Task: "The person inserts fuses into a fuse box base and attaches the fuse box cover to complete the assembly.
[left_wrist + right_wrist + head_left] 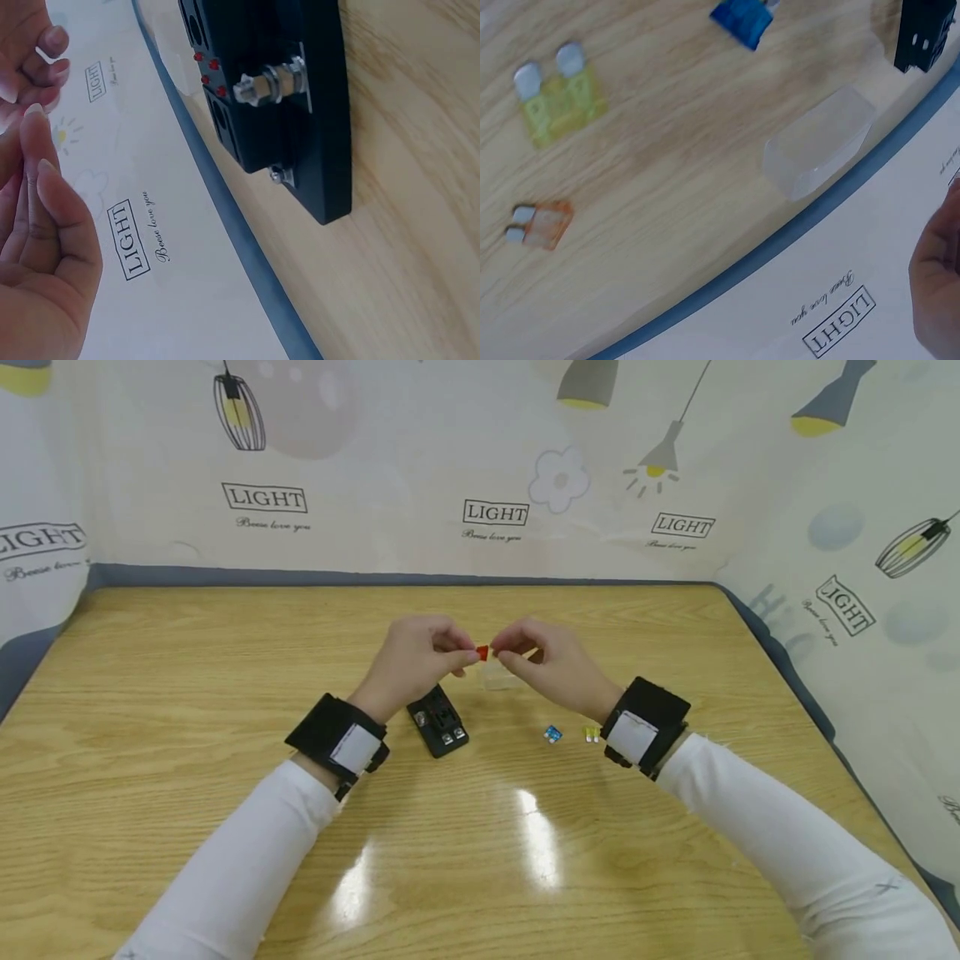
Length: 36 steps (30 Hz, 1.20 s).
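In the head view, the left hand (422,653) pinches a small red blade fuse (482,653) between thumb and fingertips. The right hand (553,662) is just to its right, fingers bent and tips close to the fuse; whether they grip it is unclear. Fingertips of both hands come close together in the left wrist view, where the fuse is hidden. Below the left hand lies a black fuse holder (442,727), with a metal stud (262,86) and red dots showing up close. A clear plastic cover (821,142) rests on the table behind the hands.
On the wooden table (487,860) lie a blue blade fuse (552,734) and a yellow blade fuse (592,734), near the right wrist. An orange blade fuse (547,225) lies beside the yellow one in the right wrist view. A printed backdrop (412,468) stands along the far edge.
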Each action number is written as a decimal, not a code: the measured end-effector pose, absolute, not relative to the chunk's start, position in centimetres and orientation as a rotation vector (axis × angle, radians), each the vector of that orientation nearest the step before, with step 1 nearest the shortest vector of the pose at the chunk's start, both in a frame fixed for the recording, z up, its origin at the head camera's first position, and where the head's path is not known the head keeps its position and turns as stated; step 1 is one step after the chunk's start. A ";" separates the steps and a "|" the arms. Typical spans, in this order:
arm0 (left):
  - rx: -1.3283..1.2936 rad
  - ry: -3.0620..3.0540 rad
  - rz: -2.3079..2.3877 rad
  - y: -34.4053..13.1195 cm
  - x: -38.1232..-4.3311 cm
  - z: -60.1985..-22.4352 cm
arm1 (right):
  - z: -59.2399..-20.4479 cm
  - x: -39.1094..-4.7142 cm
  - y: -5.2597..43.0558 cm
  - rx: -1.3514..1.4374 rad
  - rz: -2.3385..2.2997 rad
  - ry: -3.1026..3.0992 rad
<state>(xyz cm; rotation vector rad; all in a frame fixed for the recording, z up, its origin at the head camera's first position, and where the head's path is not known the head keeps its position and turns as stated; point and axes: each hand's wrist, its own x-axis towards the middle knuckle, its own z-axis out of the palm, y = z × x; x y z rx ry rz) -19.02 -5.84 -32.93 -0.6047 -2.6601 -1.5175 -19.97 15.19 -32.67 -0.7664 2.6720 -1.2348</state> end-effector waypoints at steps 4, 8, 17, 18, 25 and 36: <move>-0.617 -2.613 -1.520 -5.8 -19.0 -33.1 | -32.7 -19.5 14.6 -0.784 -1.301 2.648; -0.638 -2.594 -1.526 -5.9 -19.0 -33.3 | -32.8 -19.4 14.2 -0.805 -1.344 2.639; -0.696 -2.597 -1.549 -6.1 -18.8 -33.4 | -33.4 -19.5 13.7 -0.881 -1.409 2.618; -0.710 -2.597 -1.554 -6.2 -18.8 -33.4 | -33.4 -19.5 13.7 -0.894 -1.407 2.620; -0.804 -2.663 -1.536 -7.5 -19.1 -33.8 | -33.3 -19.4 13.6 -0.885 -1.370 2.644; -0.832 -2.942 -1.293 -11.1 -19.9 -35.3 | -33.5 -19.6 14.4 -0.758 -1.321 2.681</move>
